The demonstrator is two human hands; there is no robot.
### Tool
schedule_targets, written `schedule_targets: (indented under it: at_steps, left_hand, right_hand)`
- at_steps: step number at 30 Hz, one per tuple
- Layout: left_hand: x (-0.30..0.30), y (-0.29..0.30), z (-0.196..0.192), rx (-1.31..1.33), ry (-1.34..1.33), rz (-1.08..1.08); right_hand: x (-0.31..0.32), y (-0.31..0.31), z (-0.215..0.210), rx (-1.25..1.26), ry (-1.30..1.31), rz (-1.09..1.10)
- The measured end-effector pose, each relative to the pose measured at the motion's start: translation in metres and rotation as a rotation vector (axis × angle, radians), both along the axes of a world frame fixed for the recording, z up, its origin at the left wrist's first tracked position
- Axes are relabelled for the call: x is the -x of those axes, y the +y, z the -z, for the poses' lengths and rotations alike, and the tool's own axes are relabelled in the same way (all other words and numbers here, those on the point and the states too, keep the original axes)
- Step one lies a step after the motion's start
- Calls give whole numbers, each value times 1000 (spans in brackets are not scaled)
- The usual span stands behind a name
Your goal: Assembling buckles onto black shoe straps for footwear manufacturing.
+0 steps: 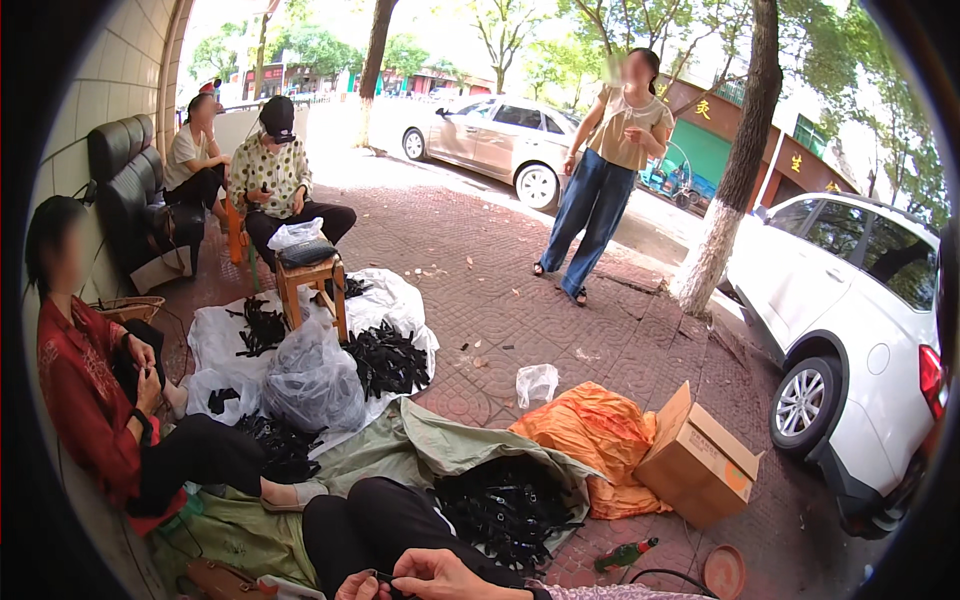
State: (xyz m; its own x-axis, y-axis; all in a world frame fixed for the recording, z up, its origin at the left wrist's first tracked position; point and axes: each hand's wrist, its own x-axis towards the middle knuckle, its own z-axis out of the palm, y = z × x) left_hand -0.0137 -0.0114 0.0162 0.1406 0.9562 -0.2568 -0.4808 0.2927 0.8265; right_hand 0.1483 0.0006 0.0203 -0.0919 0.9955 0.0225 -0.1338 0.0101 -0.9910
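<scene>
At the lower edge, my left hand (361, 586) and my right hand (440, 576) are close together over my lap, fingertips pinched. Between them is a small black piece (384, 576), too small and partly covered to name; both hands grip it. Just beyond my black-trousered legs (385, 525), a large heap of similar black pieces (505, 512) lies on an opened green woven sack (430, 440). The heap's near side is partly hidden by my leg.
A cardboard box (700, 460) leans beside an orange sack (590, 440). A green bottle (625, 555) lies near a reddish round lid (724, 571). Left, a seated person (95, 390) works near more black heaps (385, 360) and a wooden stool (312, 285). Another person (610, 170) stands ahead.
</scene>
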Motion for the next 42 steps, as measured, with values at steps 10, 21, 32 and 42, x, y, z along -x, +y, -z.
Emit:
schedule_targets:
  at_steps: [10, 21, 32, 42]
  left_hand:
    - [6, 4, -10, 153, 12, 72]
    - [17, 3, -16, -45, 282, 141]
    - [22, -8, 28, 65, 222, 320]
    - [16, -16, 21, -90, 479, 210]
  right_hand:
    - [-11, 5, -3, 278, 127, -176]
    - [-6, 7, -27, 329, -7, -316]
    - [6, -1, -35, 34, -335, -360]
    - [6, -5, -45, -127, -469, -306]
